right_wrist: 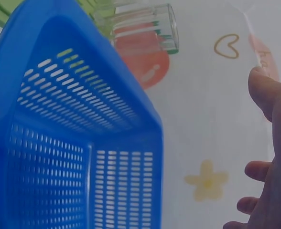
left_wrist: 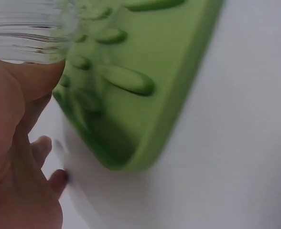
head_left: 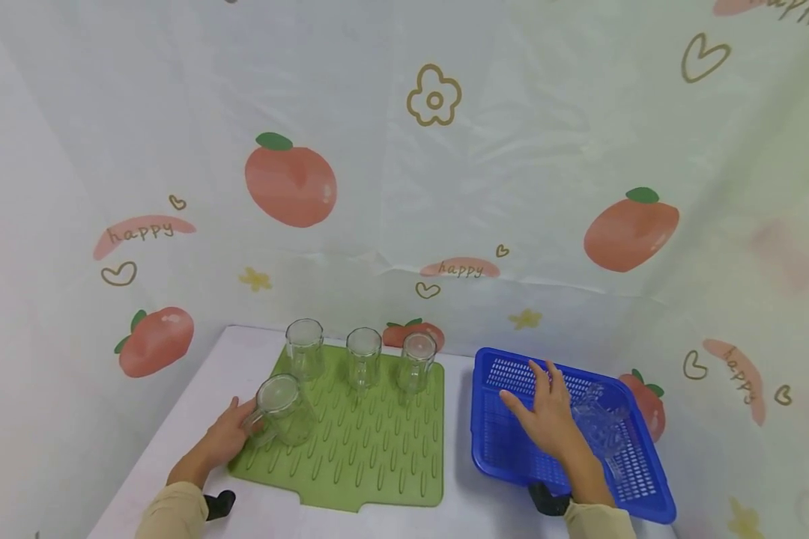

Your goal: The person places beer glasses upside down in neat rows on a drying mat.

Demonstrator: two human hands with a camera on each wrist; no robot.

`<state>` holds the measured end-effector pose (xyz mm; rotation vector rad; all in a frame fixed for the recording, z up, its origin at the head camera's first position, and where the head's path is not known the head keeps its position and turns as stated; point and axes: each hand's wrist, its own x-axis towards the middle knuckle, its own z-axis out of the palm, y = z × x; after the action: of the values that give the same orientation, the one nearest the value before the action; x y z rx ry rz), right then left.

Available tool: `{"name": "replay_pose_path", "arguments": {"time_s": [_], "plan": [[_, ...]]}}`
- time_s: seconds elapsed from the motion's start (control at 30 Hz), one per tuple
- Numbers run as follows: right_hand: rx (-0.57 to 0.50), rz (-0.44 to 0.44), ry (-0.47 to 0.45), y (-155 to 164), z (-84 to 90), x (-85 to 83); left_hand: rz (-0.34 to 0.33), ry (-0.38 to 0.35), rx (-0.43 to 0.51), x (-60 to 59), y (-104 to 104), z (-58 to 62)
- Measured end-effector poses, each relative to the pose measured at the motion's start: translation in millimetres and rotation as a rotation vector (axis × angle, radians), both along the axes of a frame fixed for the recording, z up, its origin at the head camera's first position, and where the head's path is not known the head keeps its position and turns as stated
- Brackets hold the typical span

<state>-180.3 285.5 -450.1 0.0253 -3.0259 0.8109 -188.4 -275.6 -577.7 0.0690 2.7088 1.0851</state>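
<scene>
My left hand (head_left: 225,434) is beside an upside-down clear glass mug (head_left: 290,412) at the front left of a green ridged mat (head_left: 377,449). Its fingers are spread and relaxed near the mug's handle. In the left wrist view the thumb (left_wrist: 40,78) lies right at the glass (left_wrist: 26,33), over the mat's corner (left_wrist: 131,152). My right hand (head_left: 549,415) is held above a blue plastic basket (head_left: 482,442), its fingers extended and apart, nothing in them. Clear glassware (head_left: 603,427) lies in the basket's right side, partly behind that hand.
Three more glass mugs stand upside down along the mat's back edge: a left one (head_left: 305,352), a middle one (head_left: 364,359) and a right one (head_left: 416,363). A white table (head_left: 461,479) lies underneath. Behind it hangs a printed curtain (head_left: 377,187).
</scene>
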Motion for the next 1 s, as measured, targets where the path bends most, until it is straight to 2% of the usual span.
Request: {"name": "replay_pose_path", "arguments": {"time_s": [0.13, 0.27, 0.5, 0.77, 1.0], "plan": [[0.018, -0.015, -0.006, 6.5, -2.4, 0.6, -0.005, 0.013, -0.077, 2.9, -2.1, -8.4], [0.035, -0.026, 0.012, 11.3, -0.1, 2.0, -0.015, 0.041, -0.104, 4.0, -2.7, -12.5], [0.058, -0.018, 0.049, 18.6, 10.8, 3.1, -0.033, 0.05, -0.168, 5.0, -1.9, -9.5], [0.085, -0.042, 0.029, 35.8, 13.0, 1.8, -0.035, 0.047, -0.185, 4.7, -0.1, -6.2], [0.134, -0.068, 0.014, 51.6, 9.9, -0.4, -0.019, 0.007, -0.16, 5.8, -1.0, -5.3]]}}
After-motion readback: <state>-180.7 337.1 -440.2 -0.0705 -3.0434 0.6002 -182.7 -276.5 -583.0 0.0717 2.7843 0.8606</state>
